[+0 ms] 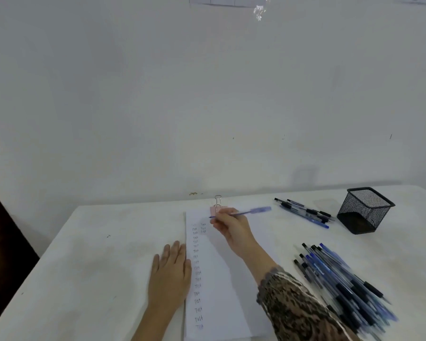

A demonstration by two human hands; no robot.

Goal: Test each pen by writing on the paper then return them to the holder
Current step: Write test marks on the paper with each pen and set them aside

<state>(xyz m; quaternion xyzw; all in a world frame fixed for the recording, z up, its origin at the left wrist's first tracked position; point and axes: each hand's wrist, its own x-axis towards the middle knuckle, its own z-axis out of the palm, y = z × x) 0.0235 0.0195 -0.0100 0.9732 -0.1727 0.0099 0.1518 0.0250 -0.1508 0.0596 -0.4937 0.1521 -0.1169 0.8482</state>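
The matte white counter (96, 254) is open across its left half, back to the wall. A long white paper (219, 291) with a column of "Test" marks runs down its middle. A loose heap of blue and black pens (342, 279) crowds the right near edge, and a black square mesh holder (365, 210) stands far right. The left hand (170, 274) lies flat with straight fingers at the paper's left edge. The right hand (231, 230) has its fingers pinching a translucent blue pen (251, 211), tip at the paper's top beside a pink binder clip (217, 204).

Bare table (96, 254) left; pen pile (342, 279) right
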